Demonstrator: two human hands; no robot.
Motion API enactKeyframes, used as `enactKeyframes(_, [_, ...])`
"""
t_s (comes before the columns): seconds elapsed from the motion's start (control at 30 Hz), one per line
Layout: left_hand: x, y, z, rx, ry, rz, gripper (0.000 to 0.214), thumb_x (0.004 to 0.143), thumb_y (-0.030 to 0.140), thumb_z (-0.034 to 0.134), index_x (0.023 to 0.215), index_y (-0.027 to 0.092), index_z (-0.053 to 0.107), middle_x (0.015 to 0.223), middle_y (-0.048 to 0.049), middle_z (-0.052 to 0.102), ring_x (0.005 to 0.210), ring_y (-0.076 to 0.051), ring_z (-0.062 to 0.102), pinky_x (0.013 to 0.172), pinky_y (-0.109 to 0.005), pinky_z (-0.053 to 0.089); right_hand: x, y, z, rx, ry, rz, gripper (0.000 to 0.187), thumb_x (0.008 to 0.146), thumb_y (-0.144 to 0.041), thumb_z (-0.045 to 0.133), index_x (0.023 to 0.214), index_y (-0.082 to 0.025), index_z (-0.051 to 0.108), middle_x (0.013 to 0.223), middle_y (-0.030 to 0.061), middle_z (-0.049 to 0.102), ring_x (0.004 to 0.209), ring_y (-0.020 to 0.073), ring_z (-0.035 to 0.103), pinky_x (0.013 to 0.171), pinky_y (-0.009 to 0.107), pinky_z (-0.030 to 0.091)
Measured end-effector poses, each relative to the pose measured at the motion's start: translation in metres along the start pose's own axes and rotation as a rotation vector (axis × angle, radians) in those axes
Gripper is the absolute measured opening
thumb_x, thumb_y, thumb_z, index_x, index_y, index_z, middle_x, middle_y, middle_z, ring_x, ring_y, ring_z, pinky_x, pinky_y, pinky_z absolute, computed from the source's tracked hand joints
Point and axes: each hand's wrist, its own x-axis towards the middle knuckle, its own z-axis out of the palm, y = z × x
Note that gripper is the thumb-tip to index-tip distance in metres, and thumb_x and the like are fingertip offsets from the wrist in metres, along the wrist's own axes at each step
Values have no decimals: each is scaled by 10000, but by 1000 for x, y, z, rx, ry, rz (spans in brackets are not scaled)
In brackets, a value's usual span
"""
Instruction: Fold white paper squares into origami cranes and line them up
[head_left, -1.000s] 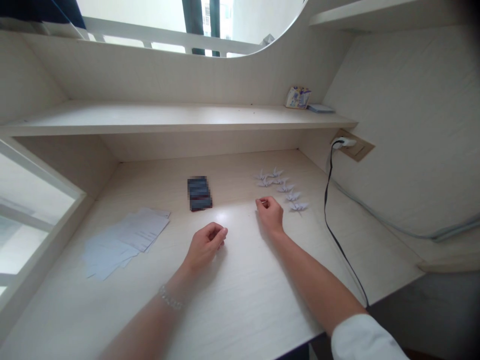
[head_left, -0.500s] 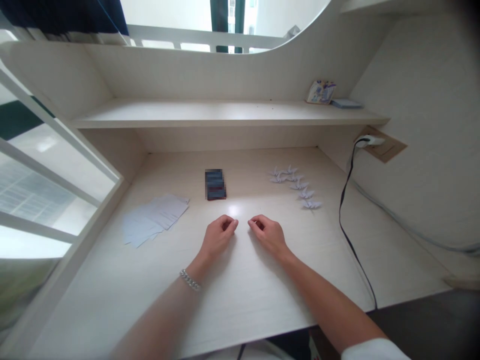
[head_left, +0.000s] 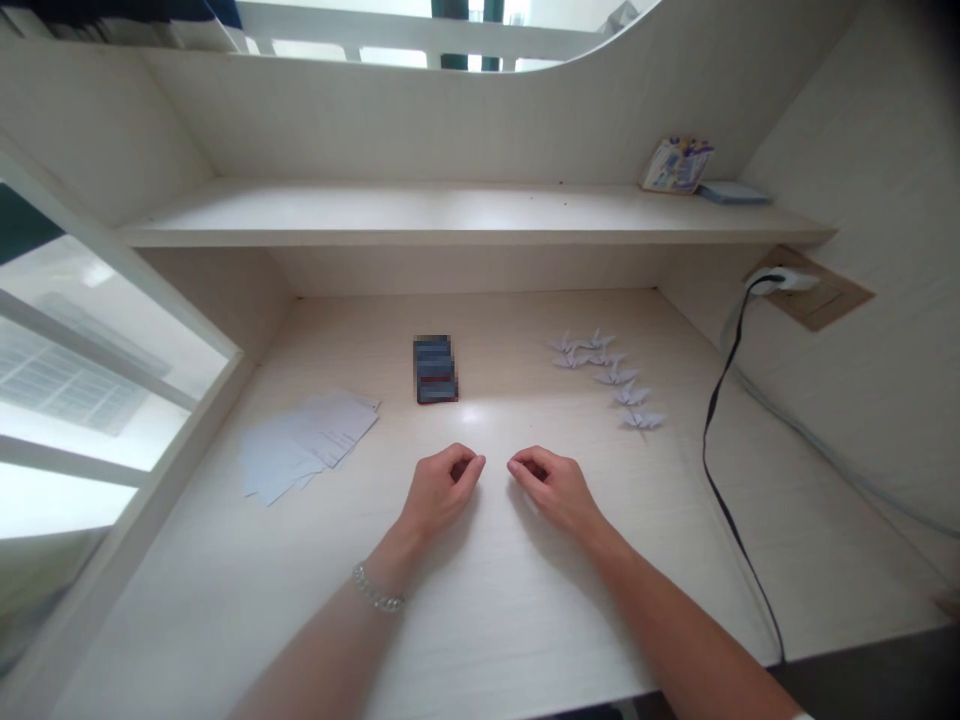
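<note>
My left hand (head_left: 442, 488) and my right hand (head_left: 553, 487) rest side by side on the pale wooden desk (head_left: 480, 590), fingers loosely curled, with nothing visible in either. A bracelet circles my left wrist. Beyond my right hand lies a row of several small folded paper cranes (head_left: 607, 375). A fanned stack of pale paper sheets (head_left: 304, 440) lies to the left of my left hand. A dark phone-like object (head_left: 434, 369) lies flat beyond both hands.
A black cable (head_left: 724, 440) runs from a wall socket (head_left: 795, 285) down across the desk's right side. A shelf (head_left: 450, 215) above the desk carries a small printed packet (head_left: 675, 163) and a flat blue pad (head_left: 731, 192). A window frame is at the left.
My right hand has drawn back from near the paper cranes toward my left hand; both now rest close together. The view has shifted slightly.
</note>
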Motion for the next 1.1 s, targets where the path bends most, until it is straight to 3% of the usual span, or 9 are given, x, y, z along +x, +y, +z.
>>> enactKeyframes(0.27, [1,-1,1,22,-3,-31,243,811,366,502,714,176,619,635,-8,609,572,-121,513,584,-244,386,0,-2,-5,24,-68,7,185,815,-355,517,812,-235,657,723,1,676,648,157,604,608,258,444])
enactKeyframes(0.5, [3,-7,2,-32,46,-51,267,793,405,516,715,170,616,618,-6,587,575,-121,503,567,-243,390,12,5,2,-226,-39,-74,208,817,-376,508,830,-261,680,705,-6,684,645,161,607,620,257,417])
enactKeyframes(0.77, [9,-16,-2,-452,118,-224,363,838,467,437,930,150,590,615,-3,592,448,-77,473,439,-212,363,19,9,1,-305,-57,-137,271,857,-393,446,840,-266,685,770,9,705,692,172,624,659,254,407])
enactKeyframes(0.9, [10,-27,-6,-629,238,-305,333,824,389,480,1039,139,536,797,-69,650,588,-105,595,497,-213,433,19,15,-1,-311,-85,-144,285,879,-365,404,887,-259,669,774,13,697,693,174,620,651,253,408])
enactKeyframes(1.0, [6,-37,-19,-546,340,-314,288,777,304,528,1012,138,547,955,-105,638,726,-142,637,627,-276,500,20,18,-1,-289,-105,-153,277,878,-359,407,905,-262,665,760,10,694,685,175,620,646,257,413])
enactKeyframes(1.1, [1,-45,-48,-185,413,-308,284,734,309,576,971,156,608,964,-93,648,772,-165,625,699,-309,494,20,19,-1,-256,-93,-190,264,870,-364,425,884,-268,671,780,3,697,697,176,624,648,263,417])
